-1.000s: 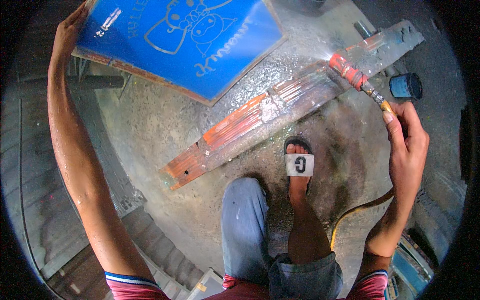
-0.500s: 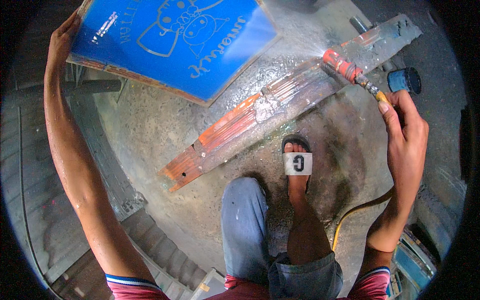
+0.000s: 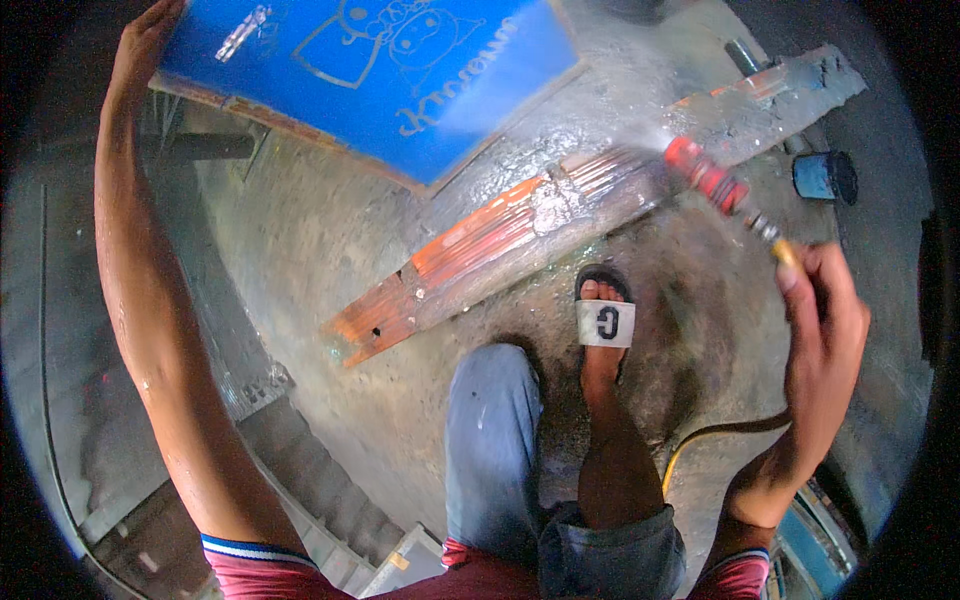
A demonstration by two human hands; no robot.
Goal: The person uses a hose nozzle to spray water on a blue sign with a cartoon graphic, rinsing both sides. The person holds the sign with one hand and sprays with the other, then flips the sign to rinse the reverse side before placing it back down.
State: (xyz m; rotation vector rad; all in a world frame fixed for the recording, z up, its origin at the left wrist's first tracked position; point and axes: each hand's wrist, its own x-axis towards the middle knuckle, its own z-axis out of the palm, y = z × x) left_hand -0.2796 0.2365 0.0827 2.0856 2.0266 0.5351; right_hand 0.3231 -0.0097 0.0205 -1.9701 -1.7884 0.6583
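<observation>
Our right hand pinches the yellow hose between thumb and fingers, behind the red nozzle, seemingly to point its spray leftward at the framed blue panel. Our left hand is at that panel's left edge, probably steadying it face-up toward the spray; its fingertips are out of view, so we cannot tell how tightly it grips. The panel lies ahead, beyond the slanting orange-grey plank. A blue tub sits near the plank's right end.

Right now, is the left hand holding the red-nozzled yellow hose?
No, the right hand holds that hose; the left hand is at the blue framed panel.
</observation>
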